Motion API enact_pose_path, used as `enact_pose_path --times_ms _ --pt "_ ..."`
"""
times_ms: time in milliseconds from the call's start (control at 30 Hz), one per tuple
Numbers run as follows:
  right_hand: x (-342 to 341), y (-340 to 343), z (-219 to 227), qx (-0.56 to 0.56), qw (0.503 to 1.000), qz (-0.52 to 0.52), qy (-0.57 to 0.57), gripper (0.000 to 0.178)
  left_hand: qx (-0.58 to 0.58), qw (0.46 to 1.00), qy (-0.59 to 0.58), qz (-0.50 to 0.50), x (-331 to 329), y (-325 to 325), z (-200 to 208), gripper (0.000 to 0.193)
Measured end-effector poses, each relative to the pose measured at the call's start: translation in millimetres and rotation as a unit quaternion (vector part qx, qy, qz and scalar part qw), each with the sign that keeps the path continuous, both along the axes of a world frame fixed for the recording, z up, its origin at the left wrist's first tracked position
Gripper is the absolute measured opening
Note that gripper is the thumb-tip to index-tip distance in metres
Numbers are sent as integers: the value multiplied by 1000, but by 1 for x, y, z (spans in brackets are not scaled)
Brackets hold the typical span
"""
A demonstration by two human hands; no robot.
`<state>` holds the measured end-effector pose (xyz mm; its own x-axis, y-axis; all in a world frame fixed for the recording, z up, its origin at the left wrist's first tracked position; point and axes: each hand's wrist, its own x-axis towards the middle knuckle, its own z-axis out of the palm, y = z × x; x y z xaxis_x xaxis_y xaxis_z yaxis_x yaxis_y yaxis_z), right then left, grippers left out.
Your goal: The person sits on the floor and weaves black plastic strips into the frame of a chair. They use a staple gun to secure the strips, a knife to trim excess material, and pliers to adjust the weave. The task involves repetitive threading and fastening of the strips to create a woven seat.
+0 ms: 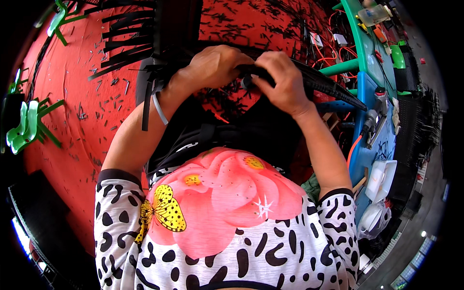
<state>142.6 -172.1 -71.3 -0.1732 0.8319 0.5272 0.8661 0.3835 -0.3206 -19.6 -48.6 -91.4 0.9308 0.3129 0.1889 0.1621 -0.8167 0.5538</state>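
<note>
A dark frame with black strips woven on it lies across my lap. Its long bar [333,89] runs off to the right, and loose black strips [126,42] fan out to the left. My left hand [215,65] is closed at the near edge of the frame, its fingertips on a black strip. Close beside it, my right hand [284,82] pinches the same dark strip area between thumb and curled fingers. Just under the right fingers shows a small round dark part [247,81]; what it is, I cannot make out.
Black scraps litter the red floor covering [96,130]. Green plastic chairs [29,125] stand at the left. On the right, a blue table [365,89] holds an air tool [372,118] with an orange hose, and white plastic containers [382,180] are nearer me.
</note>
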Motion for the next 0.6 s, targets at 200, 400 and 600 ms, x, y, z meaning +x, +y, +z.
enact_pose_path --times_ms 200,400,600 --pt "-17 8 -28 112 988 -27 -99 18 -29 999 10 14 0 3 -1 32" --pt "-13 15 -22 127 981 38 -139 15 -56 998 -10 5 -1 6 -1 33" --pt "-11 22 -11 135 979 67 -137 11 -62 998 -29 -12 0 7 2 29"
